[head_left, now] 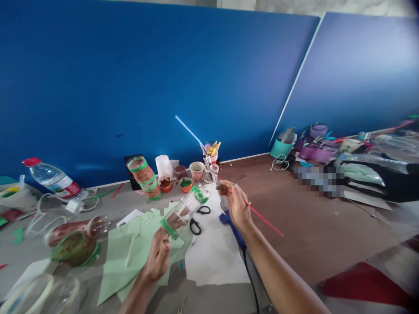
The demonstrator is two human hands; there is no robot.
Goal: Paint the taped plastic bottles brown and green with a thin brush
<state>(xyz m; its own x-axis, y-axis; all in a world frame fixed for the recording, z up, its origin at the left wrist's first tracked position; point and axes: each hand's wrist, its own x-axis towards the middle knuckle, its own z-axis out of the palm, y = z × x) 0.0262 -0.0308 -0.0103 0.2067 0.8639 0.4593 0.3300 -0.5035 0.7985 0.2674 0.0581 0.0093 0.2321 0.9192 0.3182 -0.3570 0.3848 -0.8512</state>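
Observation:
My left hand [159, 253] is closed round the lower end of a clear plastic bottle [185, 207], which is tilted up to the right. Green paint bands the bottle near both ends. My right hand [240, 207] grips a thin red-handled paintbrush [265, 220], its handle sloping down to the right. By the fingertips of that hand is a small brown-stained thing [225, 188], too blurred to name. Black-handled scissors [195, 226] lie between the hands, their blades hidden. Under my right wrist lies a blue glue gun [234, 227] with a black cord.
Paint cups [186, 185], a painted bottle tube [144, 176] and a paper cup of tools [211, 152] stand along the blue partition [131, 78]. Green paper [121, 257] and white paper [216, 257] cover the front. Left are a water bottle [55, 179] and a brown-painted bottle [70, 231].

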